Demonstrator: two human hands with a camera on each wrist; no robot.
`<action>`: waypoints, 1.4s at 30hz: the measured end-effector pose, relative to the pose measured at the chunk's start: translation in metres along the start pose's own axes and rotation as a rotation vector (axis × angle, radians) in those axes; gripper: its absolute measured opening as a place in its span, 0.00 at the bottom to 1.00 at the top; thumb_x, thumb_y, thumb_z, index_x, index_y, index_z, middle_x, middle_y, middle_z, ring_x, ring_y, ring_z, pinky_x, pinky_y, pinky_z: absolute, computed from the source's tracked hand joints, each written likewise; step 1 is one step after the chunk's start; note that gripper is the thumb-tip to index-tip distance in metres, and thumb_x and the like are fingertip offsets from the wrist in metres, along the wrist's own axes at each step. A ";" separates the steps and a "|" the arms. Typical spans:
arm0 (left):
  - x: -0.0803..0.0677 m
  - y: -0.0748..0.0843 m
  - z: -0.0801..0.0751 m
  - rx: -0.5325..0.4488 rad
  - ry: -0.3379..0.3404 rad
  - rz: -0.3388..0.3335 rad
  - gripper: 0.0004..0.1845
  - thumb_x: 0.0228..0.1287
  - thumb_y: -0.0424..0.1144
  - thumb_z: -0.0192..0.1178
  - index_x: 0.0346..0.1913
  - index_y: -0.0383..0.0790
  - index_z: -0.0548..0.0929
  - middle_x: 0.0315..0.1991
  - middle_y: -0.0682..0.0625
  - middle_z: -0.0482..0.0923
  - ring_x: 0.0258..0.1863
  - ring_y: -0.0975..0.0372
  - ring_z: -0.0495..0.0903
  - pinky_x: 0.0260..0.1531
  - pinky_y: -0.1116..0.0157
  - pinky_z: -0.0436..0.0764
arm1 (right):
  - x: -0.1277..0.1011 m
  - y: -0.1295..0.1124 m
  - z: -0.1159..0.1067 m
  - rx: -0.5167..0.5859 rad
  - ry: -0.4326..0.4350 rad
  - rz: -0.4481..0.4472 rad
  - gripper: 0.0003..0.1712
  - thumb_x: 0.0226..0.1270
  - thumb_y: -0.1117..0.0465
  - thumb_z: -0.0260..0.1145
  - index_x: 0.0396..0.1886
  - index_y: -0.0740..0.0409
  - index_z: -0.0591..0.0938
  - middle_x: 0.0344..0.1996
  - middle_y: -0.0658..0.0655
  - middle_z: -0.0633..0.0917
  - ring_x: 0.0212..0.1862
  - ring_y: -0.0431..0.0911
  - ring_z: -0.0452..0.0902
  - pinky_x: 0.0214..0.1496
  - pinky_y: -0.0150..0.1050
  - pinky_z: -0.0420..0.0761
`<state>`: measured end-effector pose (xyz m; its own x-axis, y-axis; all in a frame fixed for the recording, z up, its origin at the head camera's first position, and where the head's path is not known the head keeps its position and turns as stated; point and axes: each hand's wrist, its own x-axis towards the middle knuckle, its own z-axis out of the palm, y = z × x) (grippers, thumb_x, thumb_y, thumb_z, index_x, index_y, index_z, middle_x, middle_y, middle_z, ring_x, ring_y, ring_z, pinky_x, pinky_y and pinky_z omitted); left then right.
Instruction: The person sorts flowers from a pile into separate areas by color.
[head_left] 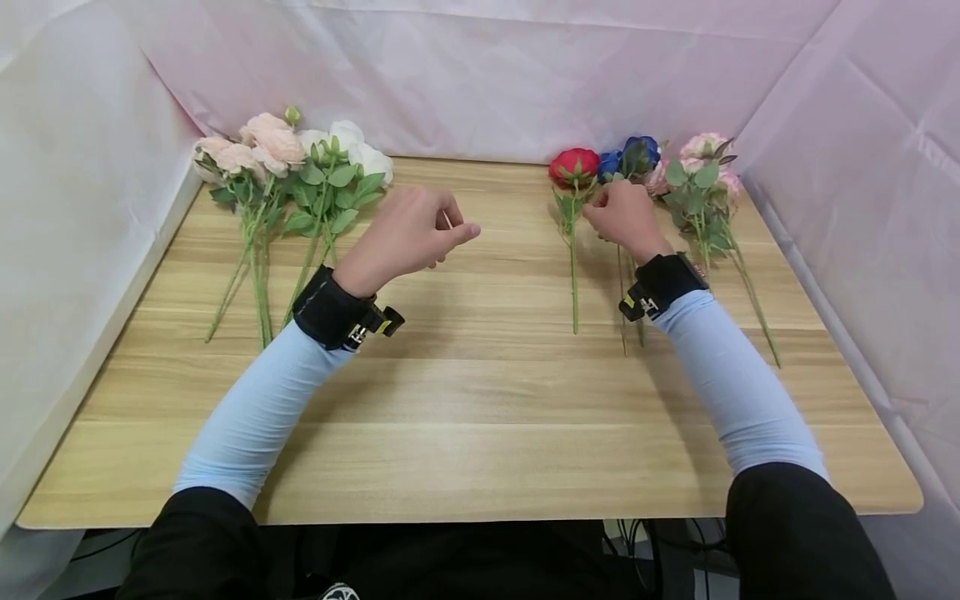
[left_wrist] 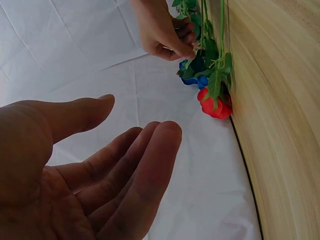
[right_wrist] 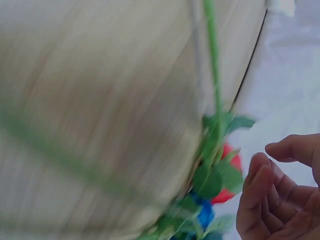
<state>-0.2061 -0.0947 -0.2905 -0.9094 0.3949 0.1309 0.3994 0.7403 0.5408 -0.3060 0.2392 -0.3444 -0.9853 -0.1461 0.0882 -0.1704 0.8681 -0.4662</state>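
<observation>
My left hand (head_left: 405, 235) hovers over the table's left-centre with relaxed fingers and thumb apart, holding nothing. To its left lie white flowers (head_left: 369, 158) with green leaves. My right hand (head_left: 624, 215) is above the stems of the blue roses (head_left: 642, 153) and just right of a single red rose (head_left: 575, 165). In the right wrist view, this hand's thumb and loosely bent fingers (right_wrist: 255, 192) have a gap between them, with nothing held. The red rose's leaves and green stem (right_wrist: 214, 60) show beside the fingers there. Part of the blue stems is hidden under the right hand.
Peach flowers (head_left: 273, 143) lie at the table's back left, their stems pointing toward me. Pale pink flowers (head_left: 703, 148) with leaves lie at the back right. The wooden table (head_left: 495, 433) is enclosed by white cloth (head_left: 480, 83) at the back and sides.
</observation>
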 end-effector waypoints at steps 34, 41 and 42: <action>0.006 -0.013 0.003 0.044 0.000 -0.033 0.17 0.73 0.52 0.62 0.39 0.40 0.87 0.22 0.48 0.87 0.20 0.60 0.84 0.32 0.62 0.77 | -0.028 -0.119 0.044 0.255 -0.040 -0.326 0.06 0.71 0.61 0.67 0.39 0.59 0.87 0.30 0.61 0.91 0.27 0.45 0.85 0.33 0.38 0.81; 0.008 -0.019 0.003 0.038 -0.017 -0.057 0.17 0.74 0.52 0.61 0.40 0.40 0.86 0.25 0.47 0.87 0.21 0.60 0.84 0.30 0.62 0.78 | -0.028 -0.118 0.044 0.277 -0.065 -0.312 0.07 0.72 0.61 0.67 0.39 0.59 0.87 0.31 0.61 0.90 0.27 0.45 0.85 0.33 0.37 0.81; 0.009 -0.021 0.002 0.033 -0.020 -0.066 0.17 0.74 0.52 0.61 0.41 0.40 0.86 0.26 0.46 0.88 0.21 0.60 0.85 0.29 0.62 0.78 | -0.029 -0.118 0.044 0.285 -0.072 -0.306 0.07 0.72 0.61 0.67 0.39 0.59 0.87 0.31 0.62 0.90 0.28 0.45 0.85 0.33 0.37 0.81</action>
<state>-0.2226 -0.1060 -0.3026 -0.9316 0.3550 0.0788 0.3422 0.7827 0.5199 -0.2581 0.1203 -0.3305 -0.8853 -0.4184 0.2028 -0.4405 0.6154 -0.6536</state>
